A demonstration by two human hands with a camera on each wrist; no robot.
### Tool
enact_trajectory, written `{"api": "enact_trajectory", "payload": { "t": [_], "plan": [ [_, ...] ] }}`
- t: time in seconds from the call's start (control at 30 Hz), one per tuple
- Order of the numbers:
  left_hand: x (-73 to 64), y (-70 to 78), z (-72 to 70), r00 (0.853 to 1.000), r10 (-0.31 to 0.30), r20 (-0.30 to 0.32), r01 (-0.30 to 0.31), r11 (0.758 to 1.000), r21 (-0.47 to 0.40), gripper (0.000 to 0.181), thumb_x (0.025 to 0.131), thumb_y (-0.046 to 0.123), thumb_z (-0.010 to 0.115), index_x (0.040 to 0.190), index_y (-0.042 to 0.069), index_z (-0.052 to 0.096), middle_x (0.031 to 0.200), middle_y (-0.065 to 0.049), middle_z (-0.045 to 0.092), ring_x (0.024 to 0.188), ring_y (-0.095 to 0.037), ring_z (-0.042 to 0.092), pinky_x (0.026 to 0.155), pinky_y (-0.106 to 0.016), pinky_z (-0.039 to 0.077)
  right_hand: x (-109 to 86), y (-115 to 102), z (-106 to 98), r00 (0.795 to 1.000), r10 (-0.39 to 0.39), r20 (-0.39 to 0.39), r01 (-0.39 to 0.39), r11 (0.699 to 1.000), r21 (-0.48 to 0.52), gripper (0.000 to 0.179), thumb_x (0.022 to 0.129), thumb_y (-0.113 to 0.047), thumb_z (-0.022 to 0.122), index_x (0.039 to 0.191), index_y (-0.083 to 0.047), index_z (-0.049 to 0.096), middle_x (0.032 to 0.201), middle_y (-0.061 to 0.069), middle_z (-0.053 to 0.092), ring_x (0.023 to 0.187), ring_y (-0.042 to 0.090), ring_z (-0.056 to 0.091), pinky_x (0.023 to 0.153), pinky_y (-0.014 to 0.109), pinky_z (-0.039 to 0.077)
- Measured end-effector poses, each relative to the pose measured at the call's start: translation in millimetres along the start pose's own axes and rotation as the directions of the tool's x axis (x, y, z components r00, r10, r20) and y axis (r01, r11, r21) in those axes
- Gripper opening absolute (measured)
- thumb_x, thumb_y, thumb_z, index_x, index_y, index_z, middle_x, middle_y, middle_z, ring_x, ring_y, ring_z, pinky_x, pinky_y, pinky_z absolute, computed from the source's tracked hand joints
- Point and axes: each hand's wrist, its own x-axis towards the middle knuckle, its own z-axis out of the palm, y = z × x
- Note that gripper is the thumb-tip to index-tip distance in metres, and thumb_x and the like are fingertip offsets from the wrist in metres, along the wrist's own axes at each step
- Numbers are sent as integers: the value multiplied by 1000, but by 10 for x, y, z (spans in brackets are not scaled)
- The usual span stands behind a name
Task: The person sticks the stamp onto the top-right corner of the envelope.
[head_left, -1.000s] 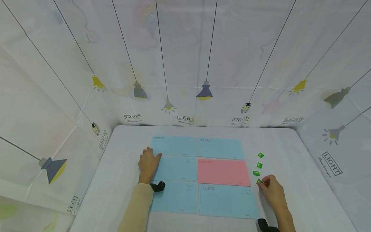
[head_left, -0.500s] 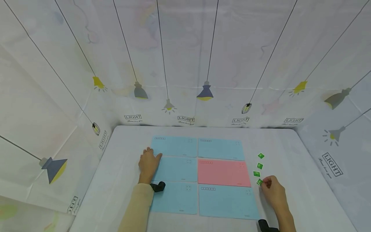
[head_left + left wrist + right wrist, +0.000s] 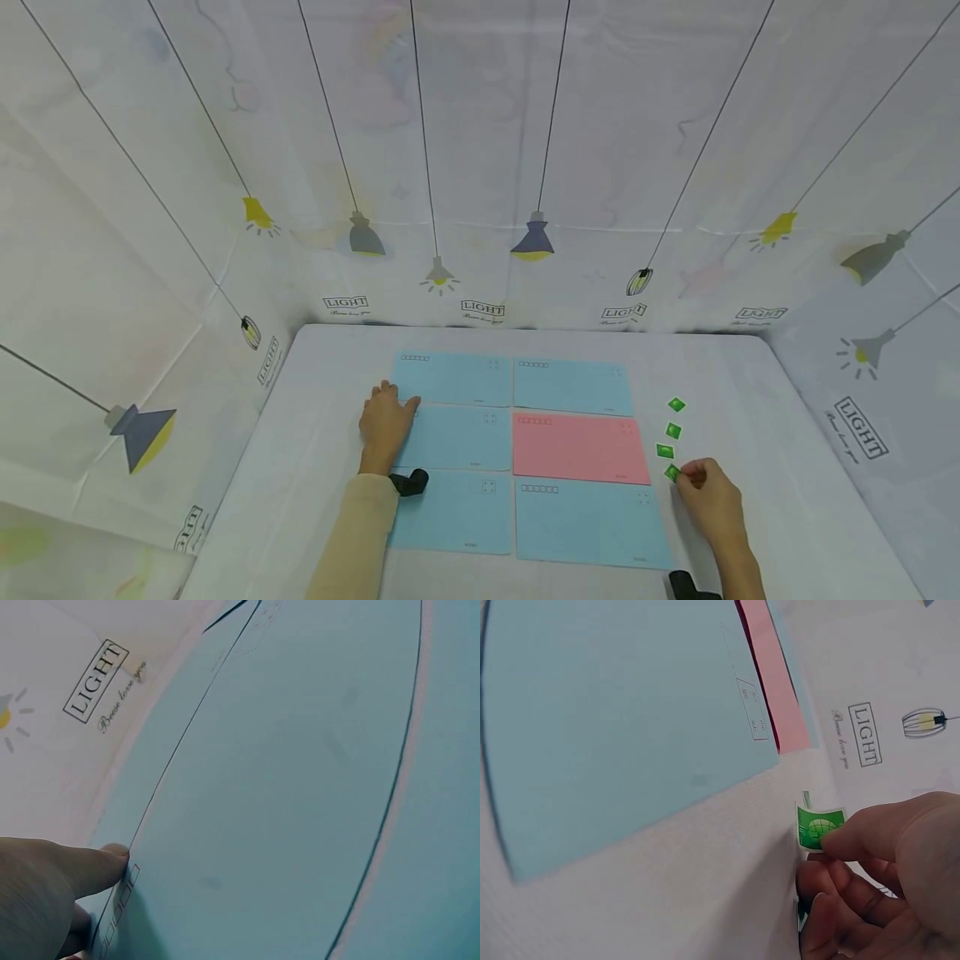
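Observation:
My left hand [image 3: 384, 425] rests flat at the left edge of the envelopes. Its thumb presses where the upper-left blue envelope [image 3: 457, 377] meets the middle-left blue envelope [image 3: 468, 442]; the left wrist view has that thumb [image 3: 97, 870] near the row of postcode boxes. Beyond the right end of the envelopes, my right hand [image 3: 711, 504] pinches a green stamp [image 3: 816, 827] with a globe on it between thumb and finger. That is the nearest of a column of green stamps, with others [image 3: 665, 451] [image 3: 674, 431] [image 3: 677, 405] lying farther back.
Several blue envelopes and one pink envelope [image 3: 581, 450] lie in two columns on the white table [image 3: 322, 367]. The lower-right blue envelope [image 3: 592, 525] is closest to my right hand. A white cloth [image 3: 480, 167] printed with lamps stands behind and around.
My right hand has shifted slightly right and nearer me, and more of the nearest stamp shows beside its fingertips. My left hand stays in place.

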Motion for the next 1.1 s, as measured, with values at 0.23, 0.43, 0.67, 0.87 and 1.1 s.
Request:
{"api": "enact_trajectory", "payload": {
  "t": [0.23,0.43,0.67,0.87,1.1],
  "plan": [
    [-1,2,-3,1000,4,1,-4,1000,-2,66,93,39,69,139,-5,54,152,-26,44,143,-45,40,110,-64,40,3,21,-16,1000,-1,-11,1,1000,20,22,90,-10,61,107,5,59,101,25,67,90,33,64,61,25,47],
    [-7,6,-5,1000,4,-3,-4,1000,-4,66,93,39,69,139,-5,54,152,-26,44,142,-46,41,109,-64,41,-10,6,-28,1000,4,-15,-4,1000,30,23,91,-10,61,108,5,60,100,24,67,91,33,63,61,23,46],
    [-1,1,-1,1000,4,0,-4,1000,1,65,93,38,68,140,-5,54,152,-26,44,142,-47,40,109,-65,41,-22,-18,-36,1000,28,-1,-28,999,40,32,92,-10,59,120,6,59,106,25,66,95,35,65,63,23,48],
    [1,9,1,1000,-4,7,4,1000,7,65,94,38,68,140,-5,54,152,-26,44,142,-46,40,108,-64,41,-28,-34,-31,1000,17,-3,-17,1000,26,28,94,-12,61,116,5,63,106,24,69,96,36,66,65,28,52],
    [-4,22,-10,1000,-10,4,10,1000,0,65,93,38,68,140,-5,54,153,-26,44,142,-46,40,108,-65,41,-42,-99,-51,1000,12,15,-13,999,49,26,97,-14,61,115,3,65,110,24,69,99,35,66,61,20,50]
  ]
}}
